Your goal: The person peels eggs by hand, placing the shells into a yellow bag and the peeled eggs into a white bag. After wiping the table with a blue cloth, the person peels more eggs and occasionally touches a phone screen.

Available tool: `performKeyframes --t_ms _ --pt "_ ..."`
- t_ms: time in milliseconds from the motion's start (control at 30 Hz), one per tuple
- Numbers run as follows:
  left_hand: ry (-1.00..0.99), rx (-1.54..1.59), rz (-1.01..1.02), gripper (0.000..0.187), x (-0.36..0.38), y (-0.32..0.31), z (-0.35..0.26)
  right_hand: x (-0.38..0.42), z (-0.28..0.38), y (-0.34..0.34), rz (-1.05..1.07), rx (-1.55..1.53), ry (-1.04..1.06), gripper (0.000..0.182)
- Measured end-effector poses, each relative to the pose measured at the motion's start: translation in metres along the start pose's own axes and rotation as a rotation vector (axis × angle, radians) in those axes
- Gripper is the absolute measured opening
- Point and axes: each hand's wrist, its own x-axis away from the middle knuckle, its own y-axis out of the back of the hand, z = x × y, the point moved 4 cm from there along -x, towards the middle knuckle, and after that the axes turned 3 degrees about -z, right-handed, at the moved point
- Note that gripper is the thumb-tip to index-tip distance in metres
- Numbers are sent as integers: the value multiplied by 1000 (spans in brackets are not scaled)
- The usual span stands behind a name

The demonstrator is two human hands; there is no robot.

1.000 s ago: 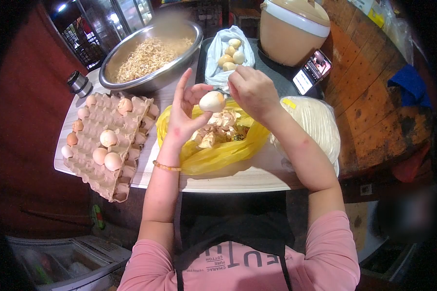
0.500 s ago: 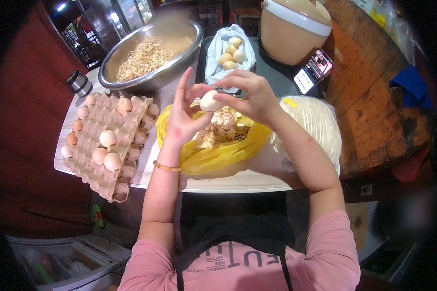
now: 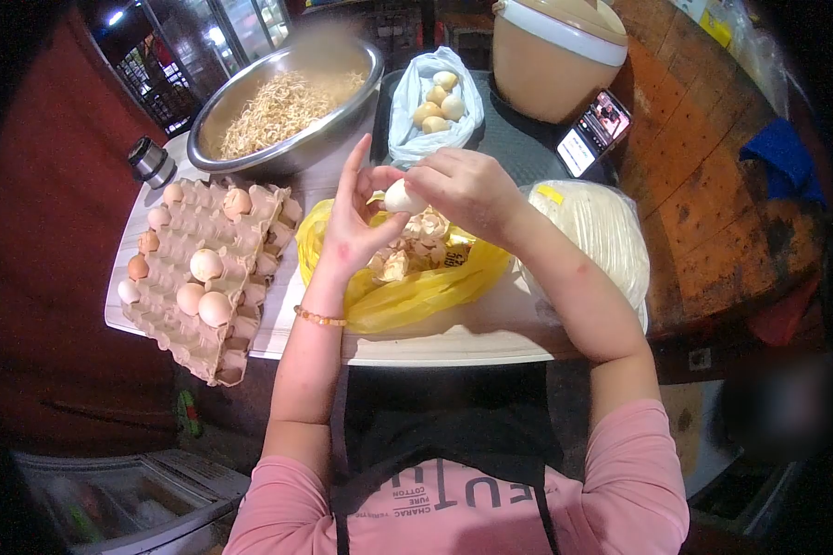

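A white egg [image 3: 401, 198] is held up between both hands, its surface smooth and pale. My left hand [image 3: 366, 208] pinches it between thumb and bent fingers, with one finger pointing upward. From the other side, the curled fingers of my right hand [image 3: 463, 190] touch the egg; their tips are partly hidden. Right below hangs the mouth of a yellow plastic bag [image 3: 407, 305], spread on the table and holding broken eggshells [image 3: 426, 248]. To the left lies a cardboard egg tray [image 3: 171, 305] with several eggs [image 3: 215, 308] in or on it.
A steel bowl [image 3: 377, 83] of bean sprouts stands at back left. Behind my hands, a pale bag [image 3: 412, 102] of several eggs rests on a dark tray [image 3: 504, 153]. A beige bucket [image 3: 551, 74], a propped phone [image 3: 594, 134] and a wrapped white stack [image 3: 592, 240] are at right.
My right fingers have curled in closer over the egg, where before they were more extended. The left hand keeps its hold almost unmoved. The view has shifted slightly.
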Motion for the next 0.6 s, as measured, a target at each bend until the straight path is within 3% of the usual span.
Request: performKeyframes --t_ms 67,233,467,533,600 --pt "3 20 -2 93 0 0 1 -1 4 2 -8 83 39 13" --pt "77 59 10 58 -1 4 11 -1 2 5 -111 24 -42 9" --pt "257 86 59 47 1 -2 -1 2 -13 3 -207 -168 -238 6" --pt "304 278 66 43 1 1 4 2 -12 1 -196 -171 -224 7" --pt "316 268 28 42 1 2 5 1 -9 1 -186 -171 -211 7"
